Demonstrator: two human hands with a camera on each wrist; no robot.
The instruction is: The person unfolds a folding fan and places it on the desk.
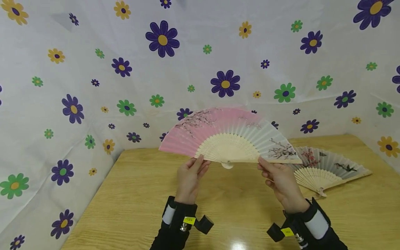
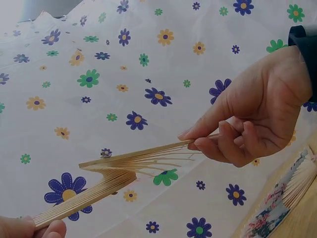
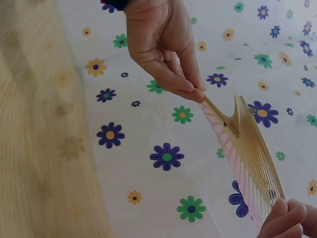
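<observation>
A spread folding fan (image 1: 229, 132), pink fading to white with printed blossom branches and pale bamboo ribs, stands in front of me above the table. My left hand (image 1: 191, 178) pinches its left end between thumb and fingers. The lower right edge is pinched by my right hand (image 1: 282, 182), near the white part. In the left wrist view the ribs (image 2: 99, 191) are seen from below, with my right hand (image 2: 252, 114) on the far stick. The right wrist view shows my left hand (image 3: 166, 44) across the fan's pivot end.
A second spread fan (image 1: 328, 170), whitish with red blossoms and dark birds, lies on the wooden table (image 1: 131, 201) at the right, partly behind my right hand. A white cloth (image 1: 187, 69) with purple, green and yellow flowers hangs behind and at the sides.
</observation>
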